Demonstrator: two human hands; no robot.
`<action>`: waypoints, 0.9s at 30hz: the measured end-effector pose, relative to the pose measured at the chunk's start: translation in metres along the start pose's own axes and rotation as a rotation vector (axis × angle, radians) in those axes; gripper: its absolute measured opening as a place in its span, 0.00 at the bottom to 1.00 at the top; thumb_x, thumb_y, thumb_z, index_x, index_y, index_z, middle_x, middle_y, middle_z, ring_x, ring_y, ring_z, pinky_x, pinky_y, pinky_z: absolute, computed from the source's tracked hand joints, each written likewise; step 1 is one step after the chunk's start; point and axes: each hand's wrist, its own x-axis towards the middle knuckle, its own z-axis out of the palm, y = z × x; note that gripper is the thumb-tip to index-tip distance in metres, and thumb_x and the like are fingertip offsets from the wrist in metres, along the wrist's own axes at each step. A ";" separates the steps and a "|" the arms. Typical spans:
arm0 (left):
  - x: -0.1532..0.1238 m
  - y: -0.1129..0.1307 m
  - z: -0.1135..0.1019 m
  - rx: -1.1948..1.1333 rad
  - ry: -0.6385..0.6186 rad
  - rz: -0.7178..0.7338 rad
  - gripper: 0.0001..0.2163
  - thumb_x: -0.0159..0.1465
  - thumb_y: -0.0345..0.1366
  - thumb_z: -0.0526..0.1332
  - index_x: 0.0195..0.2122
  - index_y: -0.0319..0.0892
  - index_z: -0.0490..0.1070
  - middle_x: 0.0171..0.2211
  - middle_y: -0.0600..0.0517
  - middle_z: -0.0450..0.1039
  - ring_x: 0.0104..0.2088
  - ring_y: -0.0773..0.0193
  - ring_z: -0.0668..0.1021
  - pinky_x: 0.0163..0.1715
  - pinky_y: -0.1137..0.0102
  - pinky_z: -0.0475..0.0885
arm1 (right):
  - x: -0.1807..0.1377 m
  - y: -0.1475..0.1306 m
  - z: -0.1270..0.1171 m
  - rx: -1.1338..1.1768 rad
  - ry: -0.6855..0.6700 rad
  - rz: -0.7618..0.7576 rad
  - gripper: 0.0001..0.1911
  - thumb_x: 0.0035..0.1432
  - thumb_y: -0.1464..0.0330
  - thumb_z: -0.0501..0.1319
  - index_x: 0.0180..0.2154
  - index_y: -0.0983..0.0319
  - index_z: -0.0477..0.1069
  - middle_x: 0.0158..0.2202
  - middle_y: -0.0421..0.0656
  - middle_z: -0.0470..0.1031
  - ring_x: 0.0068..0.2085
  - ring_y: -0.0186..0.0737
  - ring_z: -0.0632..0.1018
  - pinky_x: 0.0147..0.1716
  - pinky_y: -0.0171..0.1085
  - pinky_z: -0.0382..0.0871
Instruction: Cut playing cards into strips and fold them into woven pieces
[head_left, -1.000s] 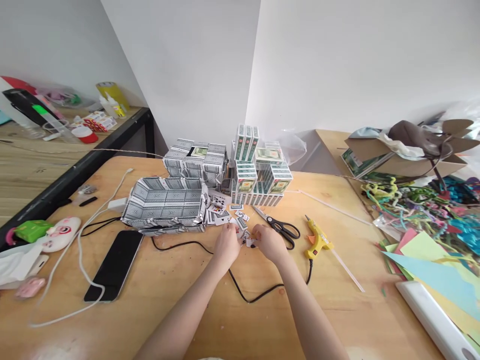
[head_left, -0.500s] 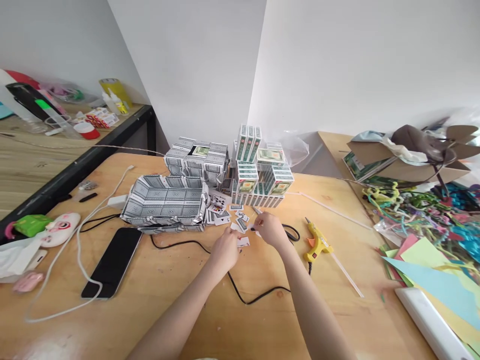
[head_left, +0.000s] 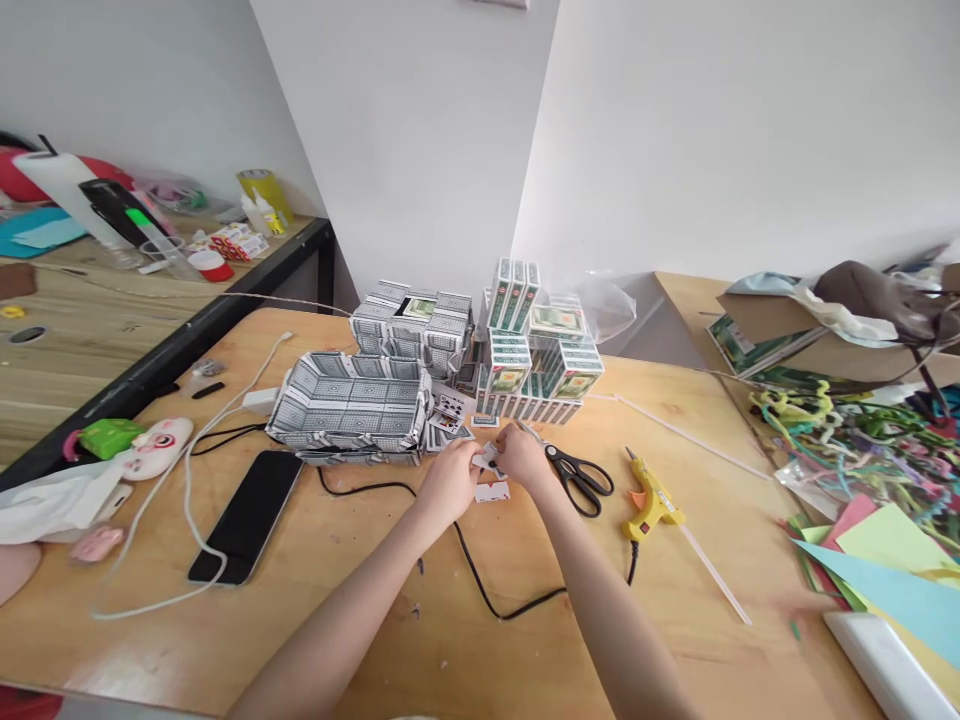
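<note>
My left hand point(head_left: 448, 482) and my right hand point(head_left: 523, 457) meet over the table, fingers pinched. Between their fingertips is a small cut piece of playing card point(head_left: 487, 456), white with dark marks. Just below it, another card piece point(head_left: 493, 492) with red marks lies flat on the wood. Beyond the hands lies a card piece showing a patterned back point(head_left: 484, 421). Whole playing cards point(head_left: 450, 405) lie in a loose pile left of it. Black-handled scissors point(head_left: 579, 478) rest beside my right hand, their blades partly hidden by it.
An open tray made of cards point(head_left: 349, 405) stands left, a card-covered box point(head_left: 412, 325) behind it. Stacked card packs point(head_left: 510, 365) stand at the back. A yellow glue gun point(head_left: 651, 500) lies right, a phone point(head_left: 247, 515) left. Black cable point(head_left: 480, 575) runs near my forearms.
My hands have come together, and the card piece is now between their fingertips. The scissors, mostly covered before, now show. The whole view has shifted, moving things slightly right.
</note>
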 end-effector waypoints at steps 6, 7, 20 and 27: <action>0.041 0.021 0.007 0.248 -0.098 0.020 0.16 0.55 0.19 0.51 0.43 0.35 0.66 0.46 0.41 0.66 0.43 0.58 0.73 0.42 0.67 0.67 | -0.018 0.011 0.003 0.050 0.040 -0.014 0.07 0.45 0.76 0.55 0.26 0.64 0.71 0.27 0.46 0.74 0.30 0.40 0.73 0.27 0.32 0.59; 0.047 0.025 0.011 0.316 -0.128 -0.019 0.16 0.55 0.19 0.51 0.44 0.34 0.65 0.46 0.39 0.65 0.41 0.57 0.74 0.40 0.67 0.68 | -0.022 0.014 0.002 0.061 0.057 -0.015 0.07 0.46 0.76 0.55 0.26 0.64 0.71 0.27 0.46 0.74 0.31 0.39 0.73 0.27 0.32 0.60; 0.060 0.027 0.021 0.371 -0.216 0.014 0.14 0.55 0.19 0.52 0.41 0.34 0.67 0.43 0.40 0.68 0.41 0.55 0.75 0.37 0.66 0.70 | -0.049 0.046 -0.018 0.449 0.130 0.097 0.08 0.45 0.68 0.57 0.28 0.62 0.73 0.25 0.42 0.75 0.28 0.41 0.74 0.29 0.35 0.63; 0.056 0.031 0.023 0.388 -0.261 0.016 0.16 0.54 0.20 0.54 0.44 0.28 0.66 0.40 0.32 0.69 0.41 0.46 0.74 0.37 0.59 0.70 | -0.047 0.038 -0.017 0.452 0.168 0.045 0.07 0.45 0.70 0.58 0.29 0.60 0.74 0.29 0.42 0.76 0.33 0.41 0.75 0.34 0.36 0.64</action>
